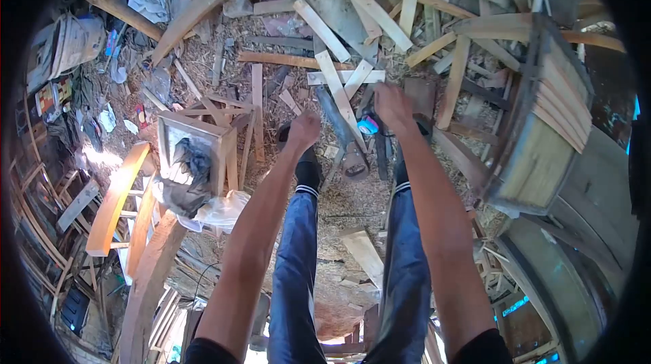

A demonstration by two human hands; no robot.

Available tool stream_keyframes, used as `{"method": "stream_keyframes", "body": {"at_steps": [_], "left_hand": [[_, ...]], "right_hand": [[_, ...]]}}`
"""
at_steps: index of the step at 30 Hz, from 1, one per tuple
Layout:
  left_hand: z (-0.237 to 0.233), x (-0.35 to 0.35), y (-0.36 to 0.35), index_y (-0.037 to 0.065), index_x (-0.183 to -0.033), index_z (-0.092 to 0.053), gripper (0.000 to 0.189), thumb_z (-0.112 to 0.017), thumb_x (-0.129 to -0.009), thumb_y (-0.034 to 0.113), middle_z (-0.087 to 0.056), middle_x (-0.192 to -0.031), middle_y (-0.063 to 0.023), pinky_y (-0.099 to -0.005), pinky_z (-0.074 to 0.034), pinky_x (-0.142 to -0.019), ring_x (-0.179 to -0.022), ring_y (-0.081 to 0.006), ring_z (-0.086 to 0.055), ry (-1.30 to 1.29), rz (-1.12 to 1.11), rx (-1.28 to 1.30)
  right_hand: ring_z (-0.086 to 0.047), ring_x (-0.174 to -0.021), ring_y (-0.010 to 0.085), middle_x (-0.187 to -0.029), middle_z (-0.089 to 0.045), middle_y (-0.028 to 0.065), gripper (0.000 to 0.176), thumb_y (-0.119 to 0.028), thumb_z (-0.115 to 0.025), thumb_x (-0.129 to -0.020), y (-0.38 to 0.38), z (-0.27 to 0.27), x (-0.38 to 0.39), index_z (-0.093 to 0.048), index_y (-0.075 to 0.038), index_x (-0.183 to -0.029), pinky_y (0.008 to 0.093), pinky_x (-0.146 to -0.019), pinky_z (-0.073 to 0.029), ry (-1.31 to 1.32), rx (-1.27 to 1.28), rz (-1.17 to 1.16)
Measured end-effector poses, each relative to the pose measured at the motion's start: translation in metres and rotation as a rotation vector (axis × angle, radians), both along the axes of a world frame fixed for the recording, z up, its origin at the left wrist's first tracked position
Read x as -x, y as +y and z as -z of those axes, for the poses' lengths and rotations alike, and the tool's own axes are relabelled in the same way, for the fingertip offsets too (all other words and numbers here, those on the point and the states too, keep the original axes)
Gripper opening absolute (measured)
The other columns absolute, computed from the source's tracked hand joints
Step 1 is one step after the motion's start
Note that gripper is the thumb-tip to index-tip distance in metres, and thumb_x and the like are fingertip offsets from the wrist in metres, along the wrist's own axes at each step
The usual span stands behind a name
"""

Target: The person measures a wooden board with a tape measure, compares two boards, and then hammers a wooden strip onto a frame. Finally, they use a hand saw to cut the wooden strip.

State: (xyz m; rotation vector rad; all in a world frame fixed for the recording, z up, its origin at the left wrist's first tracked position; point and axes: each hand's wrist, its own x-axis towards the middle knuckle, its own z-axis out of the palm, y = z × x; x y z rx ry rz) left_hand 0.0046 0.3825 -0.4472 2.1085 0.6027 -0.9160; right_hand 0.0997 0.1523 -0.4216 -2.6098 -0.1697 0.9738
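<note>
My left hand [305,130] hovers over my left shoe with its fingers curled closed; I cannot make out anything in it. My right hand [393,105] is closed too, just below the right end of a pale, flat wooden strip [316,78]; what its fingers hold, if anything, is hidden. A long wooden slat [337,93] crosses that strip, and a shorter slat [358,78] leans across it at an angle. Between my feet lies a dark, long piece with a rounded brown end [354,163]. Beside it is a small blue and pink object [368,125].
Wood shavings and offcuts cover the ground. A wooden frame box [196,127] with dark cloth and plastic stands left, near curved orange timbers [122,194]. A slatted wooden panel [542,120] stands right. Planks [366,1] pile up ahead. A pale board [364,255] lies between my legs.
</note>
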Motion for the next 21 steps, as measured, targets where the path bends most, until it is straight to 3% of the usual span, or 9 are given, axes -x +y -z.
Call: {"method": "stream_keyframes", "body": {"at_steps": [2,5,7,10,15,17,18,20,21], "left_hand": [[0.035,-0.008,-0.025,-0.002,-0.096,-0.063,0.035,-0.059,-0.086,0.032,-0.064,-0.1,-0.0284,-0.0483,-0.049,-0.086,-0.096,-0.0436,-0.061,-0.22,0.014,-0.056],[0.07,-0.028,-0.064,-0.004,-0.104,-0.057,0.044,-0.066,-0.083,0.034,-0.06,-0.108,-0.0275,-0.0467,-0.047,-0.09,-0.103,-0.0429,-0.058,-0.106,-0.062,-0.173],[0.085,-0.037,-0.08,-0.005,-0.114,-0.05,0.057,-0.07,-0.08,0.038,-0.054,-0.115,-0.0263,-0.0459,-0.044,-0.095,-0.11,-0.0422,-0.054,-0.191,-0.194,-0.271],[0.083,-0.054,-0.092,-0.006,-0.121,-0.043,0.069,-0.072,-0.078,0.04,-0.048,-0.12,-0.0261,-0.0465,-0.043,-0.097,-0.114,-0.0398,-0.051,-0.024,-0.314,-0.28],[0.094,-0.05,-0.073,-0.005,-0.11,-0.051,0.06,-0.076,-0.074,0.036,-0.053,-0.112,-0.0297,-0.0465,-0.047,-0.09,-0.105,-0.0427,-0.057,-0.036,-0.273,-0.212],[0.109,-0.03,-0.063,-0.001,-0.113,-0.055,0.048,-0.073,-0.081,0.03,-0.063,-0.106,-0.0218,-0.0438,-0.048,-0.087,-0.1,-0.0373,-0.061,-0.184,-0.289,-0.147],[0.106,-0.025,-0.058,-0.001,-0.113,-0.055,0.048,-0.073,-0.081,0.03,-0.063,-0.106,-0.0218,-0.0438,-0.048,-0.087,-0.1,-0.0373,-0.061,-0.19,-0.286,-0.152],[0.09,-0.006,-0.051,-0.002,-0.115,-0.052,0.047,-0.071,-0.083,0.027,-0.063,-0.103,-0.0215,-0.041,-0.048,-0.083,-0.098,-0.0339,-0.062,-0.34,-0.499,0.053],[0.059,-0.007,-0.048,-0.003,-0.112,-0.051,0.035,-0.067,-0.086,0.015,-0.059,-0.108,-0.0208,-0.0409,-0.048,-0.084,-0.098,-0.0338,-0.061,-0.346,-0.523,0.123]], "right_hand": [[-0.063,-0.099,0.0349,-0.104,-0.065,0.0161,0.024,-0.009,-0.053,-0.085,0.013,0.028,-0.008,-0.064,-0.002,-0.105,0.0455,-0.085,-0.051,-0.104,-0.053,-0.09],[-0.057,-0.11,0.03,-0.115,-0.061,0.0121,0.032,-0.007,-0.054,-0.082,0.028,0.072,-0.011,-0.059,-0.005,-0.113,0.0436,-0.088,-0.049,-0.243,-0.117,-0.322],[-0.051,-0.118,0.0207,-0.118,-0.059,0.0069,0.034,-0.013,-0.054,-0.085,0.035,0.091,-0.008,-0.058,-0.006,-0.118,0.0427,-0.098,-0.041,-0.44,-0.016,-0.479],[-0.05,-0.114,0.022,-0.12,-0.055,0.0082,0.045,-0.013,-0.058,-0.083,0.037,0.104,-0.006,-0.051,-0.007,-0.127,0.0416,-0.098,-0.036,-0.354,0.087,-0.56],[-0.051,-0.11,0.0253,-0.114,-0.057,0.0114,0.048,-0.013,-0.056,-0.084,0.033,0.102,-0.001,-0.049,-0.007,-0.131,0.0405,-0.094,-0.036,-0.384,0.147,-0.567],[-0.051,-0.111,0.026,-0.112,-0.057,0.0124,0.048,-0.013,-0.055,-0.085,0.031,0.098,0.002,-0.049,-0.007,-0.132,0.0405,-0.094,-0.036,-0.363,0.177,-0.575],[-0.051,-0.112,0.0245,-0.113,-0.058,0.011,0.044,-0.014,-0.054,-0.086,0.032,0.096,0.005,-0.051,-0.009,-0.13,0.0402,-0.096,-0.035,-0.292,0.234,-0.558],[-0.051,-0.114,0.023,-0.114,-0.059,0.0095,0.041,-0.015,-0.052,-0.088,0.026,0.094,0.017,-0.054,-0.011,-0.128,0.0398,-0.097,-0.034,-0.222,0.289,-0.537],[-0.052,-0.113,0.0238,-0.112,-0.06,0.0096,0.038,-0.015,-0.052,-0.088,0.02,0.094,0.025,-0.055,-0.011,-0.126,0.0398,-0.096,-0.035,-0.242,0.274,-0.517]]}}
